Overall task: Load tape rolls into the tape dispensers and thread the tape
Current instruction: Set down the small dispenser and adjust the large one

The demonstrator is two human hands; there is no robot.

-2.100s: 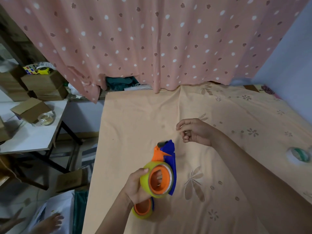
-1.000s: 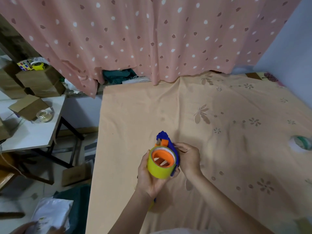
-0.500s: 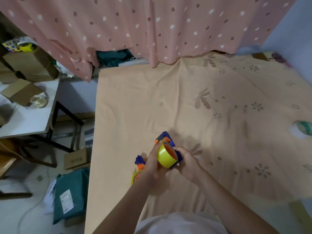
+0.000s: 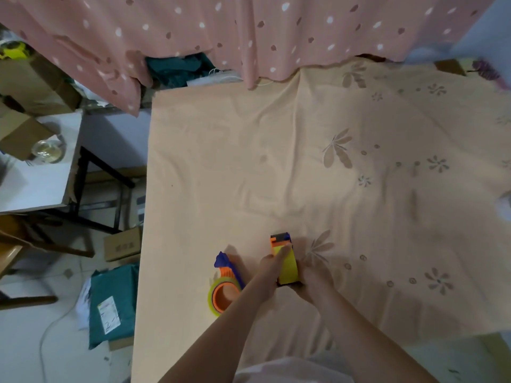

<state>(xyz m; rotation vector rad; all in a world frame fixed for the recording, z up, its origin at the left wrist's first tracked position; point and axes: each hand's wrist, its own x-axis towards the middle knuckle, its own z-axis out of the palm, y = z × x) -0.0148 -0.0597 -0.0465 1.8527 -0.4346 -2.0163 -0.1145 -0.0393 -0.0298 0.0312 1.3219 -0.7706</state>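
Note:
A blue and orange tape dispenser (image 4: 280,240) loaded with a yellow tape roll (image 4: 288,268) stands edge-on near the front of the cloth-covered table (image 4: 221,161). My left hand (image 4: 269,268) grips the roll's left side, thumb over its top. My right hand (image 4: 311,275) clasps the dispenser's right side. A second blue and orange dispenser with a yellow-green roll (image 4: 224,288) lies flat on the table just left of my left wrist, untouched.
The peach floral cloth covers the whole table. A pale tape roll (image 4: 504,207) sits cut off at the right edge. A pink dotted curtain (image 4: 249,37) hangs behind. A white side table (image 4: 36,175) with boxes stands left; packages lie on the floor.
The held dispenser turned from side-on to edge-on and came down toward the table front. My right hand came back from the table's middle to hold it. The view tilted downward.

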